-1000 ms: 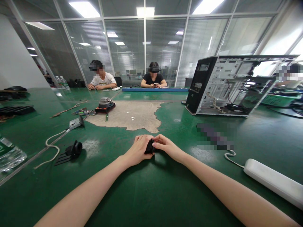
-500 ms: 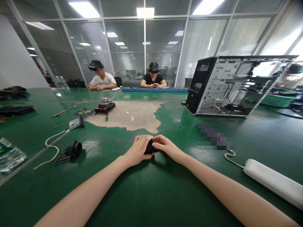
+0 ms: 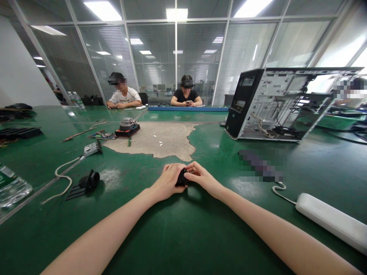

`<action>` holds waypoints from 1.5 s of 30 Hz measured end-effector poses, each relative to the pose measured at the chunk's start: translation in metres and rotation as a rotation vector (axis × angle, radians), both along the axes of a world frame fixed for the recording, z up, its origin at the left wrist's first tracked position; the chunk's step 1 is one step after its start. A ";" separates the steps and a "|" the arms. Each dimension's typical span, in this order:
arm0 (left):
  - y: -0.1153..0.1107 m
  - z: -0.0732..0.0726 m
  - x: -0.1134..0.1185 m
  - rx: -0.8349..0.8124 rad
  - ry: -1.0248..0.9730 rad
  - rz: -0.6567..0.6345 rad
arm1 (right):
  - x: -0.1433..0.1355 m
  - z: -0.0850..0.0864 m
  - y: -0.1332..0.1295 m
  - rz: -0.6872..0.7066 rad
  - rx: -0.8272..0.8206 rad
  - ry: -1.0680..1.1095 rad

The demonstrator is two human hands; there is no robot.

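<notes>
Beyond the bench (image 3: 172, 240) we see glass panes (image 3: 156, 65), bright lights (image 3: 177, 15) and, past its far left corner, a white wall (image 3: 21, 68).

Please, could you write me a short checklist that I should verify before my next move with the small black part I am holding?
1. Left grip wrapped around the black part: ok.
2. Right grip, thumb and fingertips at the part's right side: ok.
3. Underside of the part visible: not ok, it is hidden.
4. Black slatted piece apart from the left grip: ok.
5. Computer case apart from both grips: ok.
6. Bottle at the left edge capped: cannot tell, the picture cuts it off.
</notes>
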State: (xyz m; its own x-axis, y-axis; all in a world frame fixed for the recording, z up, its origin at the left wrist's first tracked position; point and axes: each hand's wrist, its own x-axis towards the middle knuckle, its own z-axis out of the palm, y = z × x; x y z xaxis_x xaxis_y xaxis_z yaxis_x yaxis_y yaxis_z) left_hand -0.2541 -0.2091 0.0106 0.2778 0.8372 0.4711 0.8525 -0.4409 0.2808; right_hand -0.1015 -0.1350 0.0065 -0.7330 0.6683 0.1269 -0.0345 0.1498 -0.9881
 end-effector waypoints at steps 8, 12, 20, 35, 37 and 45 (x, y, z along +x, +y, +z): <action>0.001 -0.002 -0.001 0.002 0.018 0.002 | 0.006 0.007 0.000 0.148 -0.040 0.016; 0.001 -0.002 -0.001 0.008 0.016 -0.005 | 0.004 0.008 -0.002 0.096 -0.036 0.013; 0.001 -0.001 -0.001 0.004 0.013 -0.003 | 0.002 0.003 0.001 0.054 -0.025 -0.044; 0.001 -0.002 -0.001 0.007 0.017 0.002 | 0.001 0.000 0.002 0.019 -0.030 -0.025; 0.001 -0.002 -0.001 0.005 0.018 0.003 | 0.002 0.001 0.003 0.043 -0.035 -0.037; 0.002 -0.001 -0.001 -0.001 0.013 -0.006 | 0.006 0.008 -0.001 0.147 -0.063 0.033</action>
State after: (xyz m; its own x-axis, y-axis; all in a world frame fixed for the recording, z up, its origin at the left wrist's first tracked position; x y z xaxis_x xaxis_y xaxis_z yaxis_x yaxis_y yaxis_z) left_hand -0.2551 -0.2072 0.0091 0.2886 0.8359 0.4668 0.8535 -0.4455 0.2702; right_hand -0.0954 -0.1362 0.0149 -0.8196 0.5615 0.1142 -0.0844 0.0788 -0.9933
